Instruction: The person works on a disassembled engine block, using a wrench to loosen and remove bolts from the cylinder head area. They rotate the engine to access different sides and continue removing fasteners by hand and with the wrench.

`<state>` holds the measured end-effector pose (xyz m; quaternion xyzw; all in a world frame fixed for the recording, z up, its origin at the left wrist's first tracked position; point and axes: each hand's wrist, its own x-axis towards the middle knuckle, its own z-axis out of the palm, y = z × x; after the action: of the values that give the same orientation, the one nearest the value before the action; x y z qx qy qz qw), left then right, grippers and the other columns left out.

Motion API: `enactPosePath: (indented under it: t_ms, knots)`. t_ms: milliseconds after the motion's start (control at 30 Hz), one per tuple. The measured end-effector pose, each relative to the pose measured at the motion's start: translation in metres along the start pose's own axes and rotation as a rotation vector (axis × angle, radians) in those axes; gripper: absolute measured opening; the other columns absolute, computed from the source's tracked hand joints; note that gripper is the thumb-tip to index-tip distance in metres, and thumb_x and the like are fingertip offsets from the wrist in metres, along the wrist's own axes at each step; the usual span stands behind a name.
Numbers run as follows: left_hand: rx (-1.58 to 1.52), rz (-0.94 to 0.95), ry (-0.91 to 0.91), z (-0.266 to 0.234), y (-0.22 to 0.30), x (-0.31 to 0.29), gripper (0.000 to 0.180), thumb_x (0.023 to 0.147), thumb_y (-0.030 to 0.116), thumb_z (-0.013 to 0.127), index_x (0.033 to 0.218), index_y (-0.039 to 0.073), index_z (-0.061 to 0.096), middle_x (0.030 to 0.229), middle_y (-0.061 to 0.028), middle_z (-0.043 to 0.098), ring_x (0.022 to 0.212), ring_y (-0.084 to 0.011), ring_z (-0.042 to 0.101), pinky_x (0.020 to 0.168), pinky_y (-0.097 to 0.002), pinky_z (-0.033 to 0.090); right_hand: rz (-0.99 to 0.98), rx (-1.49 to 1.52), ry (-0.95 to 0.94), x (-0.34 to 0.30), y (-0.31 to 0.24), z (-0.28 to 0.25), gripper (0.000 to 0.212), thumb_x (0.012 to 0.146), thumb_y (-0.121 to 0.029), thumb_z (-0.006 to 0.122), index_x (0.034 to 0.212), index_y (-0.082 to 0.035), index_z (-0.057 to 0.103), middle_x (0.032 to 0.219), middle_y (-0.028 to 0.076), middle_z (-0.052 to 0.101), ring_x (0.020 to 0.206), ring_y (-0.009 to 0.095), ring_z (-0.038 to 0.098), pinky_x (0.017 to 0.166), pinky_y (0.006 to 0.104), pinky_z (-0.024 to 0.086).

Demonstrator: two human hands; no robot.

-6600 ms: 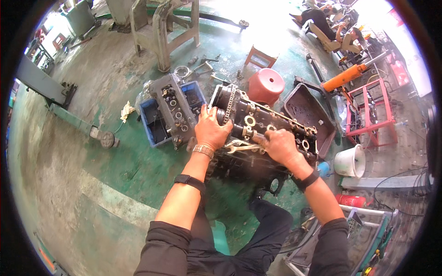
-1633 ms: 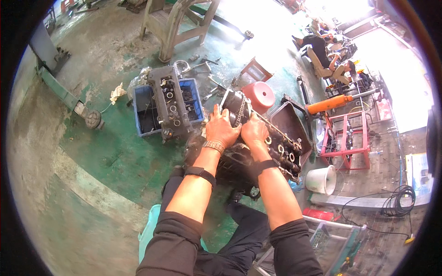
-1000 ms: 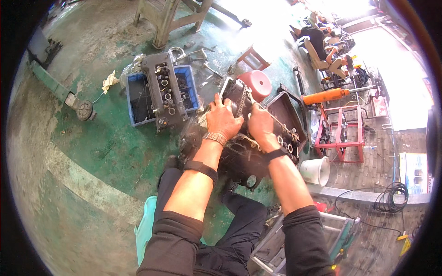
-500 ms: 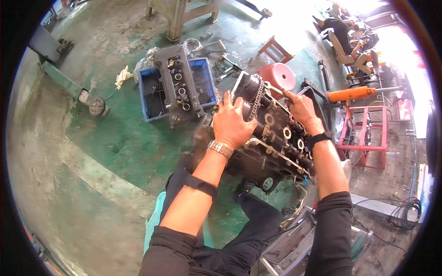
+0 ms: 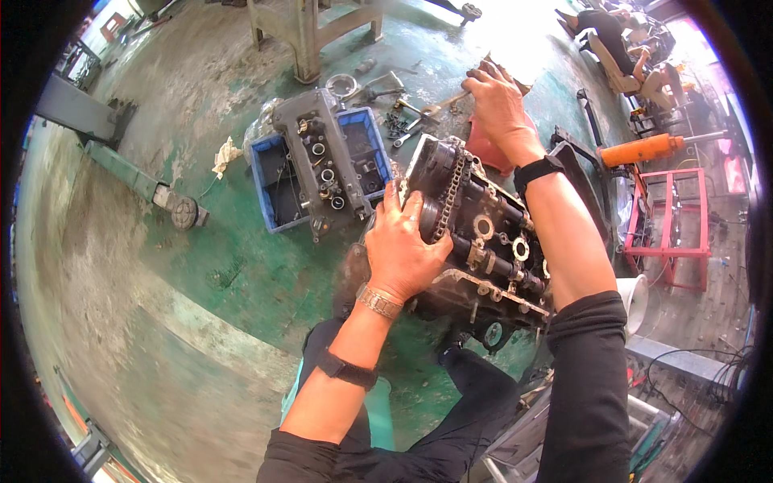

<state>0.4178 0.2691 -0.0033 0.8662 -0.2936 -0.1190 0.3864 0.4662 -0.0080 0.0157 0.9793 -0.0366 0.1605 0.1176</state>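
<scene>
An engine cylinder head [image 5: 503, 253], dark and oily, lies in front of me with its camshafts exposed. A timing chain [image 5: 456, 189] runs over two dark round sprockets at its left end. My left hand [image 5: 407, 249] is curled around the nearer camshaft sprocket [image 5: 427, 216], fingers spread on one side and thumb by the chain. Beyond the engine, my right hand [image 5: 501, 109] is closed on a wrench [image 5: 444, 105], whose shaft points left toward tools on the floor. The fingers partly hide its near end.
A grey valve cover [image 5: 310, 153] lies across a blue divided bin [image 5: 266, 189] at left. Loose tools, including a wrench [image 5: 409, 133], lie on the floor. A red stool [image 5: 487, 149] is under my right forearm. An orange cylinder [image 5: 644, 150] and red frame [image 5: 668, 217] stand right.
My right hand has moved away from the engine, up and left past the stool, carrying the wrench. The left hand stays on the sprocket. The whole view has shifted slightly.
</scene>
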Motion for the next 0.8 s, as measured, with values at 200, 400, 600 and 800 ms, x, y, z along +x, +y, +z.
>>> enactPosePath:
  t_ms: [200,400,600,800]
  knots:
    - [-0.019,0.006,0.028,0.000,0.002,0.001,0.070,0.071,0.037,0.074,0.126,-0.002,0.058,0.141,-0.0298,0.042,0.120,-0.0399,0.052,0.095,-0.0446,0.048,0.310,0.059,-0.251,-0.039,-0.009,-0.064,0.019,0.088,-0.020,0.058,0.100,-0.012,0.071,0.085,0.018,0.069,0.085,0.037,0.067,0.078,0.0471,0.052]
    - [0.026,0.003,-0.004,0.000,0.001,0.001,0.071,0.076,0.044,0.068,0.130,0.001,0.054,0.144,-0.0285,0.041,0.125,-0.0410,0.050,0.099,-0.0450,0.046,0.920,0.532,-0.514,-0.112,-0.041,-0.108,0.033,0.093,-0.028,0.059,0.111,-0.002,0.069,0.095,0.022,0.070,0.089,0.030,0.069,0.081,0.0396,0.051]
    - [0.050,-0.074,-0.132,-0.011,0.009,0.003,0.075,0.077,0.044,0.067,0.137,0.002,0.048,0.149,-0.0274,0.034,0.131,-0.0394,0.045,0.104,-0.0442,0.043,0.990,0.599,-0.301,-0.143,-0.089,-0.118,0.035,0.092,-0.026,0.057,0.111,0.002,0.068,0.103,0.025,0.068,0.101,0.037,0.066,0.089,0.0415,0.049]
    - [0.124,-0.184,-0.191,-0.012,0.025,0.011,0.075,0.078,0.046,0.068,0.133,-0.003,0.050,0.150,-0.0257,0.034,0.129,-0.0384,0.047,0.107,-0.0439,0.040,0.896,0.399,-0.280,-0.146,-0.105,-0.105,0.031,0.093,-0.024,0.053,0.107,-0.002,0.068,0.098,0.020,0.069,0.094,0.037,0.065,0.086,0.0454,0.049]
